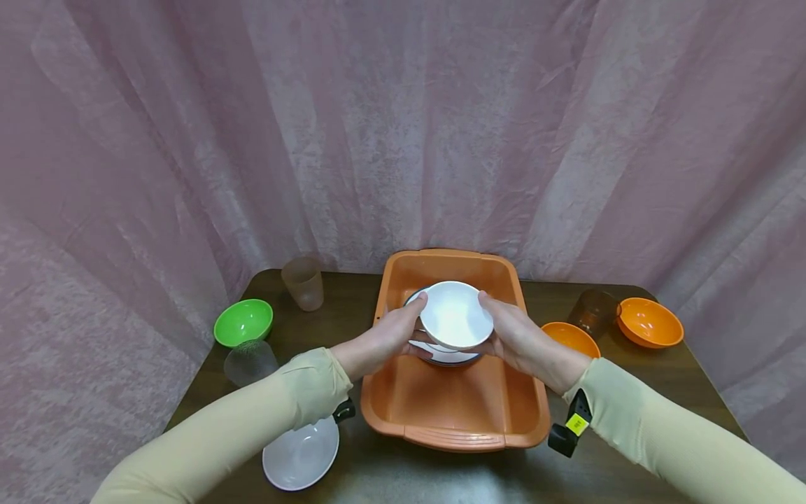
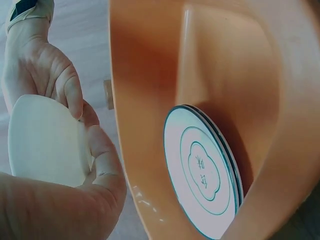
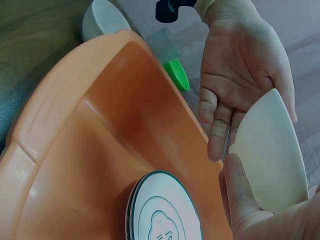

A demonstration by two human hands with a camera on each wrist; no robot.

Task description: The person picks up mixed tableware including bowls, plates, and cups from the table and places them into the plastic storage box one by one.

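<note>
**A white bowl held in both hands above an orange tub**

A pink curtain (image 1: 403, 126) backs the bench (image 1: 343, 301). On it, the orange tub (image 1: 443, 413) reaches from the back edge toward the front. Stacked plates (image 2: 197, 172) lie inside, toward the tub's far end. Above them, apart from the stack, is the white bowl (image 1: 457, 315). The left grip (image 1: 397, 329) and right grip (image 1: 513, 334) pinch its opposite sides, thumbs at the rim and fingers beneath. It is probably light and stiff, its smooth wall perhaps slippery; whether it is fragile cannot be told. Opposed holds at the rim, supported from below, should suit it best. Another pale bowl (image 1: 302, 451) sits left of the tub, a green bowl (image 1: 244, 322) at the bench's left edge, and an orange bowl (image 1: 650, 323) near the back right corner. A frosted cup (image 1: 305, 283) stands near the back left corner.
</note>
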